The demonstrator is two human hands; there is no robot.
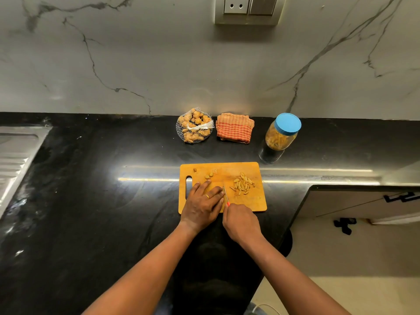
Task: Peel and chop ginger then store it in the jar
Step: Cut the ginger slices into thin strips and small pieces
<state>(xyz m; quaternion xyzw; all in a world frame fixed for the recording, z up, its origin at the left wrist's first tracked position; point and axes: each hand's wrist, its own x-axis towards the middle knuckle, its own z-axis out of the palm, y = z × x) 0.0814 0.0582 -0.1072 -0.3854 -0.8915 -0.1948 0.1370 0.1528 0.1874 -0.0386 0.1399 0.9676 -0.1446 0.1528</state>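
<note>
Left hand (202, 205) flat on cutting board (227, 169), straight fingers pressing hidden piece. Right hand (241, 221) clenched round knife (225, 194). Ginger strips (242, 184) on board's right: light, stiff, probably damp; gather by pinch. Jar (281, 135) far right, lidded.

Blue jar lid (287, 123), orange-red checked cloth (234, 128), black veined counter (91, 178).

Right hand (242, 221) is fisted round the knife (226, 195) handle, knuckles up, wrist kinked a little inward. Left hand (202, 204) sits just left of that grip, nearly touching it: palm down, fingers mostly straight and fanned forward past the grip. Both bare forearms angle in from below, closing toward the grip.
</note>
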